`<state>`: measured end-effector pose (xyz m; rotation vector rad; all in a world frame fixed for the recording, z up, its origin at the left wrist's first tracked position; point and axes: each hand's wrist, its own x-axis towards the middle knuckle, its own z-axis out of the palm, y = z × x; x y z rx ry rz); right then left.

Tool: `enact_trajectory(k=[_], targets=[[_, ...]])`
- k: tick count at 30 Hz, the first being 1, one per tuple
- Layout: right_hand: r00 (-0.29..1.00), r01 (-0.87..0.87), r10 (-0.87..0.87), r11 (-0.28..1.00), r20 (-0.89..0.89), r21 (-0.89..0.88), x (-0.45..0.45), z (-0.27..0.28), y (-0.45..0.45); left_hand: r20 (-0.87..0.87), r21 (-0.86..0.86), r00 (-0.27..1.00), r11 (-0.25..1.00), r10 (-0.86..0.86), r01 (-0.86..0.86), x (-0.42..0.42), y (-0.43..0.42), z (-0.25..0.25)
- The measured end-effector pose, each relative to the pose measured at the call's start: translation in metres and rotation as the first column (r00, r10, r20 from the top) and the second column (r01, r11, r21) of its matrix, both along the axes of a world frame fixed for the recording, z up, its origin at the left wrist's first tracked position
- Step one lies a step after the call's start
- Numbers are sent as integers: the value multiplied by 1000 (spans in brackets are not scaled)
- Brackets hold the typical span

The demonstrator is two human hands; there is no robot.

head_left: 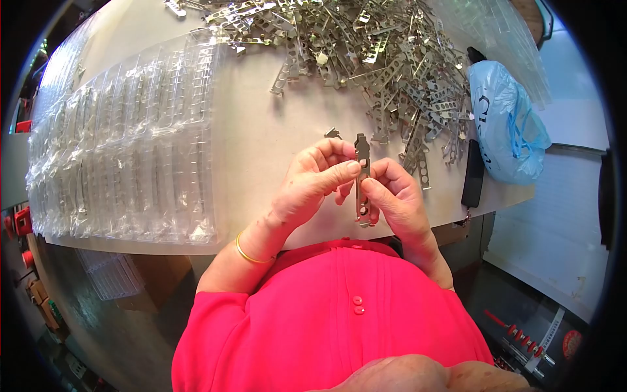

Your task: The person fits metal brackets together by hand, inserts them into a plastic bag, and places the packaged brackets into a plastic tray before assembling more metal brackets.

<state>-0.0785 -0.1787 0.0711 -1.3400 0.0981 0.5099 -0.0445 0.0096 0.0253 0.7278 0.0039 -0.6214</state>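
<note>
A slim metal bracket (362, 151) with round holes stands nearly upright between my two hands, just above the table's front part. My left hand (318, 171) pinches it near its upper half, thumb and fingers closed on it. Lower down, my right hand (397, 198) grips the same bracket between thumb and fingers. Beyond my left fingertips, a small metal piece (333, 132) lies on the table. Part of the bracket is hidden behind my fingers.
A large heap of similar metal brackets (385, 55) covers the table's far side. To the left, clear plastic trays (127, 147) hold wrapped pieces. On the right are a blue plastic bag (506, 121) and a black strip-shaped object (473, 173). The table's front edge (150, 249) runs before me.
</note>
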Motion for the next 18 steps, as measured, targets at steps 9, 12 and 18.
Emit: enact_trajectory(k=[9, 12, 18], targets=[[998, -2, 9, 992, -55, 128, -1, -7, -6, -58, -92, 985, 983, -162, 156, -1, 5, 0], [997, -4, 15, 989, -72, 148, -2, -8, -6, -14, -83, 985, 982, -171, 169, 0, 5, -1], [999, 30, -34, 991, 28, 128, -4, -16, -6, 5, -97, 996, 991, -90, 90, -1, 2, -9]])
